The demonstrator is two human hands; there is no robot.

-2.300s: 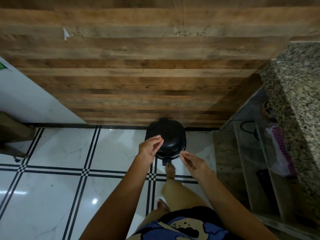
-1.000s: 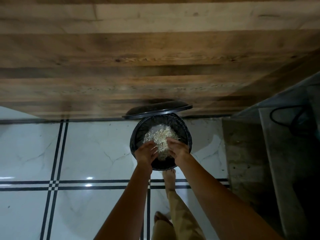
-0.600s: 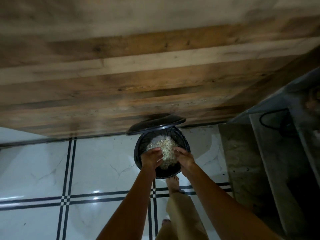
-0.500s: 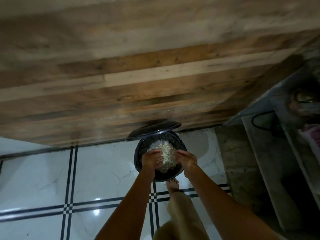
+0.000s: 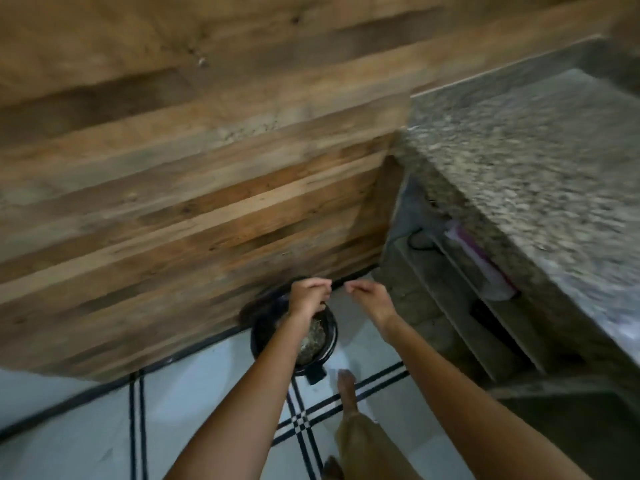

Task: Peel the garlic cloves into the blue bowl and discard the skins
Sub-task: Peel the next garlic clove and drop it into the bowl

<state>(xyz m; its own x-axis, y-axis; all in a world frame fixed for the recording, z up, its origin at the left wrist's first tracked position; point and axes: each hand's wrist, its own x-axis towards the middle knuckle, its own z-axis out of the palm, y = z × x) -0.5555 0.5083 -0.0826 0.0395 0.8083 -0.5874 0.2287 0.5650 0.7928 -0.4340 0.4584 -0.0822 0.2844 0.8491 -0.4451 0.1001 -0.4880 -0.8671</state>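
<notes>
You are shedding the last garlic skins into the bin.

The skins are lying inside the bin. Your left hand, above it, is curling tight; blur is hiding whether it is pinching scraps. Your right hand, just right of the bin, is hanging loosely curled and holding nothing. Brush both palms over the bin's mouth.

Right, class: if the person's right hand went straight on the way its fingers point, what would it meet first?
Probably the left hand: the right hand points across a small gap at its curled fingers. Depth is unclear, so it could slip past toward the wooden wall.
</notes>
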